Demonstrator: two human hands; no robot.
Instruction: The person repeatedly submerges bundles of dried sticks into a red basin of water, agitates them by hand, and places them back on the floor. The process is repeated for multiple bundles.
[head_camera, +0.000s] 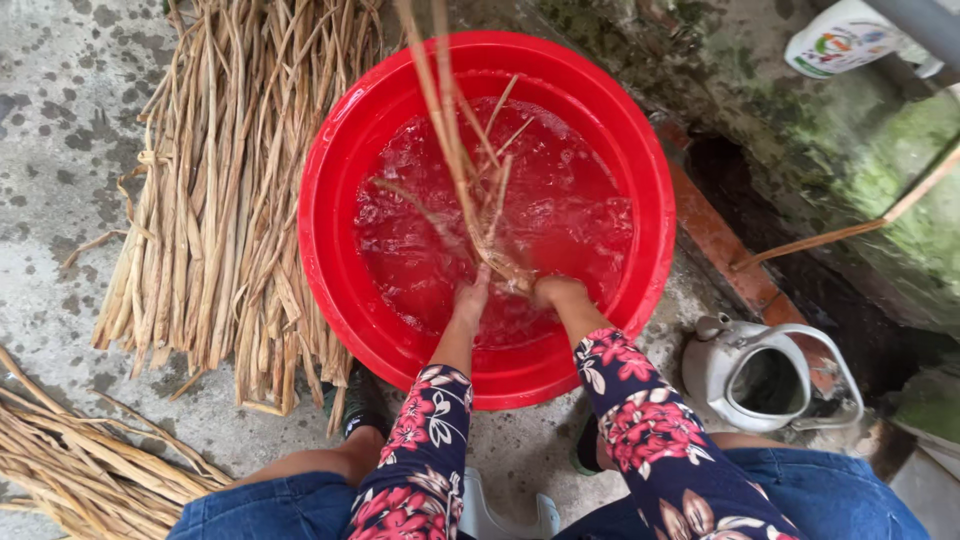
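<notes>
A big red basin full of water stands on the concrete in front of me. Both my hands reach into it. My left hand and my right hand grip the lower ends of a small bunch of long dry reed stalks. The stalks rise out of the water and lean toward the far rim. My forearms wear dark sleeves with red flowers.
A large pile of dry stalks lies left of the basin, more stalks at the lower left. A white kettle sits to the right. A mossy drain and a white bottle are at the far right.
</notes>
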